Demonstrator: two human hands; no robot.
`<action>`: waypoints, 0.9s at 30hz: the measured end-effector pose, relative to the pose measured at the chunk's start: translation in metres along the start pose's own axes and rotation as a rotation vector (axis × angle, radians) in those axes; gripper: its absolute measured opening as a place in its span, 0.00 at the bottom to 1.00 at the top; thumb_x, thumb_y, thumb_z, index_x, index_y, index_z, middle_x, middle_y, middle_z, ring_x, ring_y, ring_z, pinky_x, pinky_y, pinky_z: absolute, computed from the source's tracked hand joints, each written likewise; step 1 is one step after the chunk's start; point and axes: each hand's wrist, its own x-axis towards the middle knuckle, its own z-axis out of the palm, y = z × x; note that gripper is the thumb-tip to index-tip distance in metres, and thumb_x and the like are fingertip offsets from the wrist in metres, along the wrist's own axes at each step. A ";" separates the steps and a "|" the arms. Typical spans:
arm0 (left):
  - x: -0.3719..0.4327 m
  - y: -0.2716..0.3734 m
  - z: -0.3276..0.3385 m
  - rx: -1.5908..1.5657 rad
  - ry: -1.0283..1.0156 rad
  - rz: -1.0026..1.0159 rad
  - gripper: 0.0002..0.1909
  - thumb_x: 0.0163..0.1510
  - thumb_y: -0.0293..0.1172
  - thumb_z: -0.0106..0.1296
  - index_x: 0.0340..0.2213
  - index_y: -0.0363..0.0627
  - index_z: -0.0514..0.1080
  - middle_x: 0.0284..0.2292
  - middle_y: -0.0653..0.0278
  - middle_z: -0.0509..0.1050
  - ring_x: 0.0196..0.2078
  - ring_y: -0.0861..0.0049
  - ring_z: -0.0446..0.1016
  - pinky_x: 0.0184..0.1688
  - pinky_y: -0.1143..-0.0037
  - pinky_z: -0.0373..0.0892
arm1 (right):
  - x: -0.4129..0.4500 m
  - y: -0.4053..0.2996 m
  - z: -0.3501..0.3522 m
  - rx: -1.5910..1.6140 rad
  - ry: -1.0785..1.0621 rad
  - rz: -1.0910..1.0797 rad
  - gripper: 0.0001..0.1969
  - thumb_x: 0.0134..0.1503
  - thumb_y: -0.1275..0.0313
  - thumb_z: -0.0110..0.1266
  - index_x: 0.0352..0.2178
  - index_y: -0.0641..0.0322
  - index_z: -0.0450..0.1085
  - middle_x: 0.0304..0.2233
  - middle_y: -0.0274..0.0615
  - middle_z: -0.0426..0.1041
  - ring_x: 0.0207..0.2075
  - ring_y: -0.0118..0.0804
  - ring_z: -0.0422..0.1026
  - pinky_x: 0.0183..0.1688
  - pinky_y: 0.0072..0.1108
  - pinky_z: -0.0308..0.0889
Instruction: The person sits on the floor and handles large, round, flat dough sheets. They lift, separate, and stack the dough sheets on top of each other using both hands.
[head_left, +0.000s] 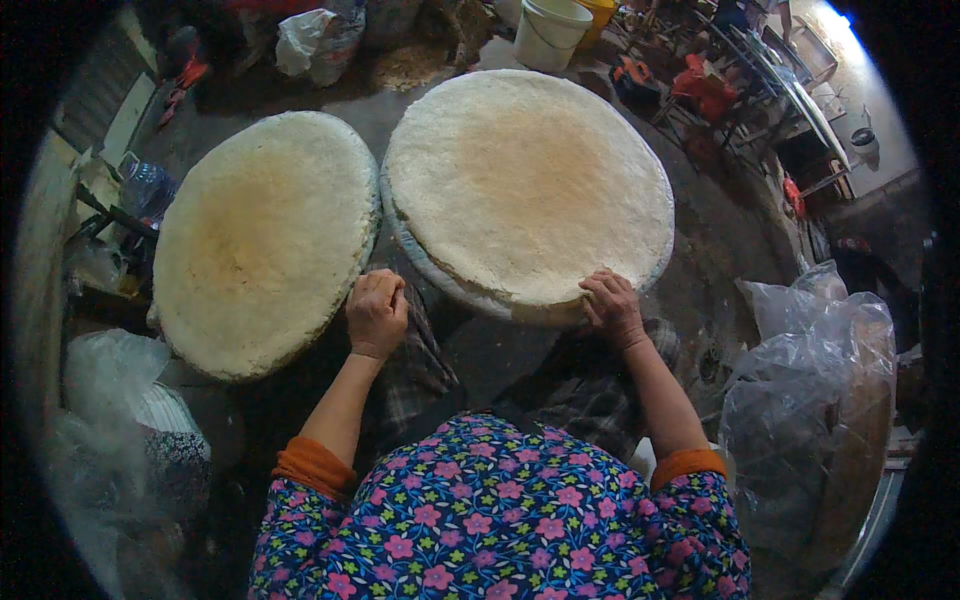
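Two large, round, flat pads with a pale, fuzzy top and a brownish middle lie side by side before me. My left hand (377, 313) is at the lower right edge of the left pad (266, 240), its fingers curled; whether it grips the rim cannot be made out. My right hand (613, 306) has its fingers bent over the near right edge of the right pad (525, 180), with the thumb lower down by the rim. A bluish-white layer shows along the side of the right pad. What lies under both pads is hidden.
A white bucket (553, 34) stands beyond the right pad, near a white plastic bag (304, 41). Clear plastic sheeting (802, 390) covers something at the right. More plastic (112, 375) lies at the left, near a large clear bottle (148, 187). Cluttered metal frames (795, 90) fill the upper right.
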 end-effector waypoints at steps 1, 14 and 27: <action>0.000 0.000 0.000 -0.002 0.001 -0.001 0.05 0.47 0.24 0.56 0.30 0.46 0.73 0.36 0.60 0.76 0.41 0.60 0.73 0.44 0.65 0.71 | 0.000 -0.002 0.000 0.007 -0.006 -0.008 0.16 0.46 0.73 0.63 0.40 0.53 0.73 0.41 0.39 0.75 0.49 0.47 0.72 0.54 0.36 0.65; 0.000 -0.001 0.003 -0.056 0.024 -0.007 0.05 0.47 0.24 0.55 0.29 0.45 0.72 0.35 0.59 0.75 0.40 0.58 0.73 0.44 0.64 0.70 | 0.024 -0.010 -0.006 0.131 0.166 0.176 0.06 0.53 0.74 0.59 0.34 0.57 0.74 0.34 0.43 0.77 0.40 0.50 0.73 0.46 0.36 0.67; -0.001 -0.001 0.002 -0.035 0.029 0.005 0.07 0.46 0.24 0.56 0.30 0.47 0.72 0.34 0.62 0.74 0.40 0.60 0.72 0.44 0.65 0.70 | 0.002 -0.010 0.008 -0.066 0.124 0.062 0.05 0.55 0.73 0.58 0.35 0.56 0.73 0.36 0.41 0.77 0.41 0.47 0.74 0.46 0.34 0.67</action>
